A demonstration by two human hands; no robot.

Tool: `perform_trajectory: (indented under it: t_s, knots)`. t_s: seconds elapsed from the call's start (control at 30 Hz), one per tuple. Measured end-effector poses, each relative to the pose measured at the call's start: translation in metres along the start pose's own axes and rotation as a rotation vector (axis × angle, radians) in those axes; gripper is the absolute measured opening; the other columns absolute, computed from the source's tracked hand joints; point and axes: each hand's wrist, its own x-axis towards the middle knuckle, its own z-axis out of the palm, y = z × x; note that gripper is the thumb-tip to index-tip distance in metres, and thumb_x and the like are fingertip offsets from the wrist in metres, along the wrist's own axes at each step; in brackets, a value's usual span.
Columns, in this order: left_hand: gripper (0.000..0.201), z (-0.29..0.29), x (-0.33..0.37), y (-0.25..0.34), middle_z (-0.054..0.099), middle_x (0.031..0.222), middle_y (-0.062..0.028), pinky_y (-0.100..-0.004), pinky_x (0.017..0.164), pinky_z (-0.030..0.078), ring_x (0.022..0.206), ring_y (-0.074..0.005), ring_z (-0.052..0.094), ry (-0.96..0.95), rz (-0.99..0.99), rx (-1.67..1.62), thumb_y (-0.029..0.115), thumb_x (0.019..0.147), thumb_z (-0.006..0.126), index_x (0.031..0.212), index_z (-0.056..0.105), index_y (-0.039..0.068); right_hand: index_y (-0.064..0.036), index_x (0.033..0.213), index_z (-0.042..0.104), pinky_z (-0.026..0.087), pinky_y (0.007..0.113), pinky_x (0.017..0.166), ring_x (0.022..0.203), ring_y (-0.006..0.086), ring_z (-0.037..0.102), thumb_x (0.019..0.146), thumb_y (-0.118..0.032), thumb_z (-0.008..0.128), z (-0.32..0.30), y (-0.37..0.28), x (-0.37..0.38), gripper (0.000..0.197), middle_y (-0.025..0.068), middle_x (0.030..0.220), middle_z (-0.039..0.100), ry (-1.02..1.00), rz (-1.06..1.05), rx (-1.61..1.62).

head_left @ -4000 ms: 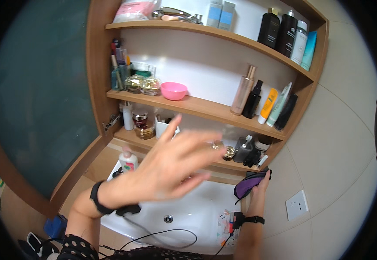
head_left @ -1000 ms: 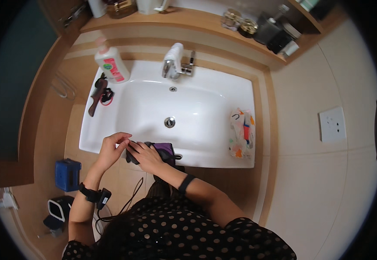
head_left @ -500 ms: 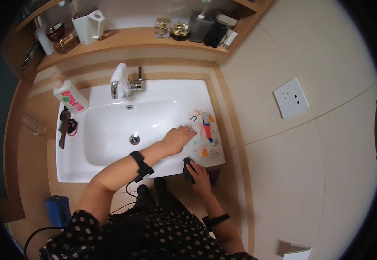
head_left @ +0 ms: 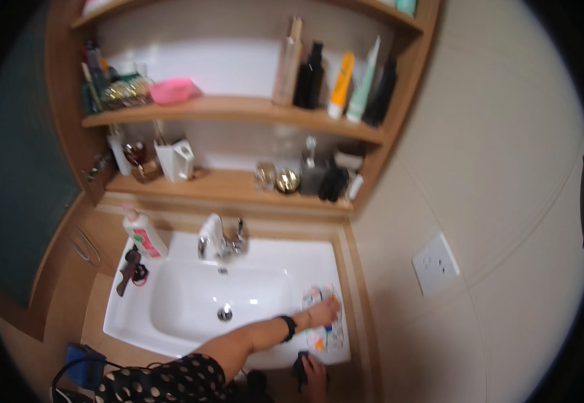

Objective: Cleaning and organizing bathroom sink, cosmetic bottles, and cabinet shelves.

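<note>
One bag under left fingers, grip unclear; right fingers clasp one dark item

- The person's left hand lies over a clear patterned bag at the right side of the white sink.
- The right hand holds a dark item.
- A pump bottle stands left of the faucet.

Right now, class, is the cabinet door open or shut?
Open: the cabinet door is swung out to the left, and the wooden shelves are exposed to view.
</note>
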Motion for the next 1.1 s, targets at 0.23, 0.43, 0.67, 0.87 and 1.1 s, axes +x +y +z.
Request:
perform_trajectory:
  t_s: [0.23, 0.43, 0.67, 0.87, 1.1]
  knots:
    - [0.012, -0.055, -0.004, -0.015, 0.06, 0.087, -0.0061, -0.0426, 0.096, 0.033, 0.102, -0.0254, 0.053, 0.021, 0.209, 0.086, 0.02, 0.084, 0.049, 0.088, 0.056, 0.011, -0.0075, 0.136, 0.047, 0.035, 0.047, 0.103, 0.119, 0.0414, 0.043, 0.077, -0.003, 0.056, 0.006, -0.002, -0.001, 0.06, 0.0186, 0.133, 0.048, 0.087, -0.068, 0.098]
    - [0.023, -0.091, -0.007, -0.019, 0.058, 0.103, -0.0121, -0.0457, 0.101, 0.031, 0.109, -0.0275, 0.051, 0.17, 0.107, -0.164, 0.019, 0.09, 0.044, 0.103, 0.057, 0.005, -0.0045, 0.136, 0.048, 0.032, 0.047, 0.105, 0.121, 0.0417, 0.041, 0.08, -0.009, 0.054, -0.008, -0.002, 0.006, 0.057, 0.0207, 0.133, 0.048, -0.033, -0.12, 0.022]
    - [0.035, -0.188, 0.013, 0.002, 0.054, 0.12, -0.0132, -0.0489, 0.112, 0.026, 0.118, -0.0325, 0.049, 0.4, -0.154, -0.517, 0.005, 0.088, 0.056, 0.123, 0.05, 0.003, -0.0032, 0.135, 0.048, 0.032, 0.047, 0.104, 0.121, 0.0412, 0.043, 0.082, -0.008, 0.051, -0.009, 0.002, 0.004, 0.054, 0.0223, 0.131, 0.049, -0.022, -0.124, 0.036]
    - [0.035, -0.439, 0.007, -0.061, 0.061, 0.089, -0.0032, -0.0423, 0.081, 0.037, 0.082, -0.0258, 0.055, 0.951, -0.055, 0.129, 0.0, 0.067, 0.063, 0.1, 0.064, 0.012, -0.0029, 0.136, 0.047, 0.035, 0.048, 0.101, 0.12, 0.04, 0.044, 0.079, -0.006, 0.053, 0.017, 0.048, 0.003, 0.057, 0.0216, 0.131, 0.05, -0.009, -0.236, 0.011]
    - [0.019, -0.675, 0.021, -0.157, 0.062, 0.09, 0.0008, -0.041, 0.082, 0.037, 0.093, -0.0214, 0.055, 0.929, -0.199, 1.228, 0.008, 0.078, 0.062, 0.094, 0.065, 0.017, -0.0038, 0.137, 0.046, 0.035, 0.048, 0.101, 0.12, 0.0376, 0.045, 0.076, -0.013, 0.058, 0.016, 0.039, -0.003, 0.063, 0.02, 0.132, 0.049, 0.016, -0.212, -0.019]
